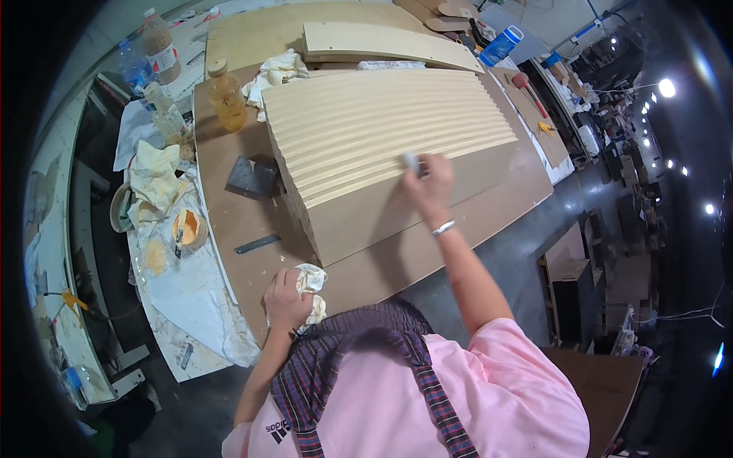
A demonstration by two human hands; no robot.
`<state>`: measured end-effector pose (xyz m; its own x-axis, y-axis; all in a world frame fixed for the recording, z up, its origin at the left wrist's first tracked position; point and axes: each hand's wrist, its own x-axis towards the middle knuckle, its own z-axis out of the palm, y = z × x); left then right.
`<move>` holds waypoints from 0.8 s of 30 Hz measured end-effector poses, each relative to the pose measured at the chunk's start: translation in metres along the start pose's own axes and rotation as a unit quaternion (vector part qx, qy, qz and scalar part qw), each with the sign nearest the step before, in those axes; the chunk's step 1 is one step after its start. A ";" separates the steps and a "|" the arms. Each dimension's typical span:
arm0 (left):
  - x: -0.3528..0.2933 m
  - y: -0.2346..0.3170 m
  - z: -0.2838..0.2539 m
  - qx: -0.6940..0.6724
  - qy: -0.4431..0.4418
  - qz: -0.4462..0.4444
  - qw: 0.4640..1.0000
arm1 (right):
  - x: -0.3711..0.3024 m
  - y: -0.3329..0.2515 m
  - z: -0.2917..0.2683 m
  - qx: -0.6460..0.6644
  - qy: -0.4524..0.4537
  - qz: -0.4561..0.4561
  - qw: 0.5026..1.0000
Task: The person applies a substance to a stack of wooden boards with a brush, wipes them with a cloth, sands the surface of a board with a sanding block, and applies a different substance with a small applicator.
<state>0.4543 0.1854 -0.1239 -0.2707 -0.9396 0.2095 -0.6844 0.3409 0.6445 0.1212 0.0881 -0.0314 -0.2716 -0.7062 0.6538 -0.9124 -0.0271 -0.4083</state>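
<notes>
A large pale block (389, 126) with a ribbed top and a smooth near side lies on a brown board (366, 282). My right hand (433, 183) is closed on a small light-grey piece (411, 162), held at the near edge of the ribs; its exact kind is too small to make out. By the block's near left corner, my left hand (288, 301) is closed around a crumpled white cloth (311, 278) stained yellowish. A flat dark strip (257, 244) and a black block (252, 179) rest on the board left of the ribbed block.
On the left stand a bottle of amber liquid (227, 99), other bottles, crumpled paper (156, 175) and a tub of orange paste (188, 229). Behind the block are a curved pale panel (389, 46) and a blue bottle (501, 47). A red-handled tool (531, 91) lies far right.
</notes>
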 end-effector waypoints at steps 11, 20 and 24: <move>-0.006 0.001 0.004 0.032 0.033 -0.015 0.999 | 0.003 -0.063 0.004 0.125 -0.056 -0.087 0.987; -0.004 0.007 0.002 0.050 0.026 -0.029 0.998 | -0.014 -0.120 0.005 0.208 -0.113 -0.124 0.964; -0.003 0.010 0.001 0.048 0.001 -0.038 0.998 | -0.024 -0.130 0.013 0.241 -0.119 -0.177 0.947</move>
<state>0.4476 0.1913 -0.1189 -0.2134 -0.9631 0.1641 -0.7648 0.2691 0.5854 0.2507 0.0993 -0.0023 0.1541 -0.7310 0.6647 -0.6716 -0.5709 -0.4722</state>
